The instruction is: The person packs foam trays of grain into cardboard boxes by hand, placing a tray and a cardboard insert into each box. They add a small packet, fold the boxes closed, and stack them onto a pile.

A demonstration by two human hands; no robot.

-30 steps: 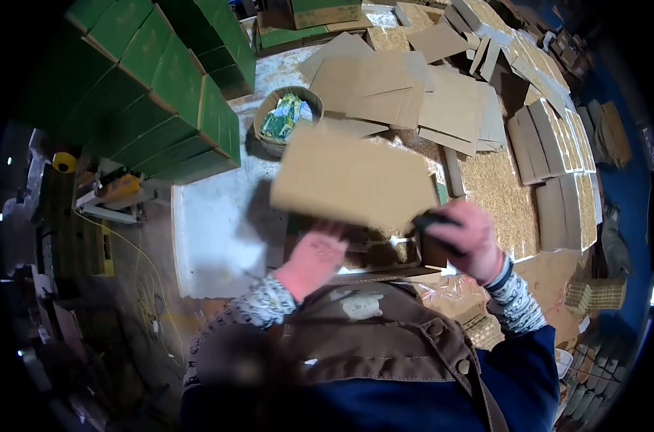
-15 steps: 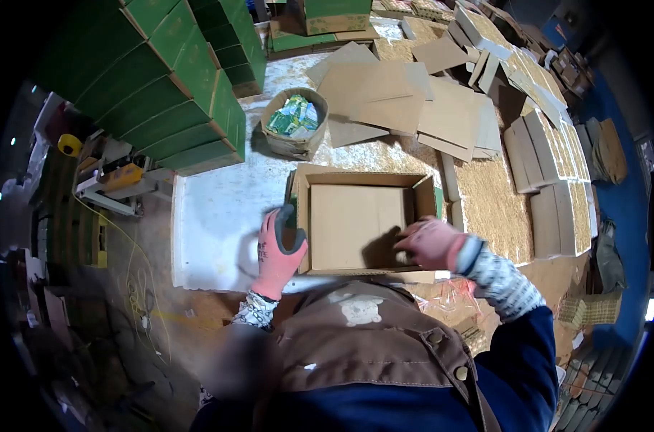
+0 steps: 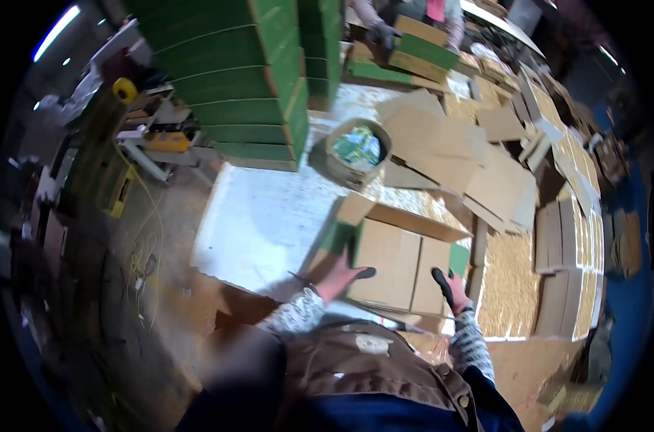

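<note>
A cardboard box (image 3: 388,252) with green on its outer sides stands in front of me. Its near and right flaps lie folded inward over the opening, while the far flap stands up. My left hand (image 3: 335,279), in a pink glove with dark fingertips, grips the box's left side. The thumb lies over the edge and the other fingers are partly hidden along the outside. At the right side my right hand (image 3: 456,291), gloved alike, has its dark thumb at the flap's edge and its other fingers against the outer wall.
A round tub (image 3: 339,164) of green and white packets stands behind the box. Tall stacks of green boxes (image 3: 233,108) rise at the left. Flat cardboard sheets (image 3: 435,147) lie beyond, near trays of yellowish material (image 3: 510,284). Across the table, another person's gloved hand (image 3: 384,32) touches a box.
The box's inside was open to view before; flaps now cover much of it. Both hands are at its sides, the right one having left the interior. The view has shifted and turned.
</note>
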